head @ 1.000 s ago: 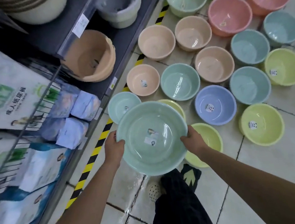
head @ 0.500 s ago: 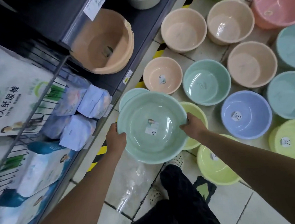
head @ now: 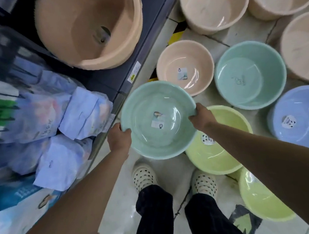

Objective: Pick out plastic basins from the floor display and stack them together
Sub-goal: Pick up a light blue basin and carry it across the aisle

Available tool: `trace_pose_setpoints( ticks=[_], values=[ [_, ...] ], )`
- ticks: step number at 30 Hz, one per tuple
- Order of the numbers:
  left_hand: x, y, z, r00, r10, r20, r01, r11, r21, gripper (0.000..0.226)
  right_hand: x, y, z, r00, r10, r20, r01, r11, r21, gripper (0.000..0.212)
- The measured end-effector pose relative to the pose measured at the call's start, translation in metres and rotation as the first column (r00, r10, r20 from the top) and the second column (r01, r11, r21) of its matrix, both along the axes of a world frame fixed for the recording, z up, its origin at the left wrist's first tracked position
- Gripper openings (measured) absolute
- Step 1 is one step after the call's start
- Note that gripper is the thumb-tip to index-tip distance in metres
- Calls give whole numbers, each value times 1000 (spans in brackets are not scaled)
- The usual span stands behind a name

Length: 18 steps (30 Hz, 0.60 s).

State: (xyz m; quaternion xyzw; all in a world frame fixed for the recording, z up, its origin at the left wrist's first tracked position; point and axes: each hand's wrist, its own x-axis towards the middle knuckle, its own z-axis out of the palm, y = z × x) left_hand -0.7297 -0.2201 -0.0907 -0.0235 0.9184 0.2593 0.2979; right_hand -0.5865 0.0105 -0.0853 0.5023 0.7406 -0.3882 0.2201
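Observation:
I hold a mint green basin [head: 152,141] level by its rim, with a sticker inside it. My left hand [head: 119,138] grips the near left rim and my right hand [head: 201,117] grips the right rim. The basin hangs low beside the shelf edge and overlaps a yellow-green basin [head: 225,153] on the floor. A peach basin [head: 185,66], another mint basin [head: 250,74] and a blue basin [head: 301,114] stand on the floor beyond it. Whatever is under the held basin is hidden.
A dark shelf [head: 125,63] on the left carries a large peach tub [head: 89,27], with blue wrapped packs [head: 83,113] below. Beige basins [head: 213,7] fill the top right. A second yellow-green basin [head: 263,200] lies near my right shoe [head: 204,183].
The view has dropped closer to the floor. The mint basin in both hands has gone down and forward over the spot where a smaller mint basin stood, which no longer shows.

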Motion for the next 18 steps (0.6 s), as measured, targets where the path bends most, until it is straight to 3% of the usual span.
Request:
trace_pose_setpoints(
  ticks=[5,9,14,18],
  values=[
    [-10,-9,-57,998,-13,-56,8,994,-106,13,-23,-9,-61,1000,20,-12,-19,998,55,32],
    [-7,-16,-94,994,-91,-61,86,992,-90,12,-22,-11,-96,999,47,19,-49,994,99,32],
    [-14,-12,-123,1000,-29,7,30,997,-76,34,-22,-13,-125,996,72,46,-75,995,63,36],
    [-22,-10,-144,997,13,78,-6,996,-87,32,-30,-14,-141,995,74,68,-79,995,59,33]
  ],
)
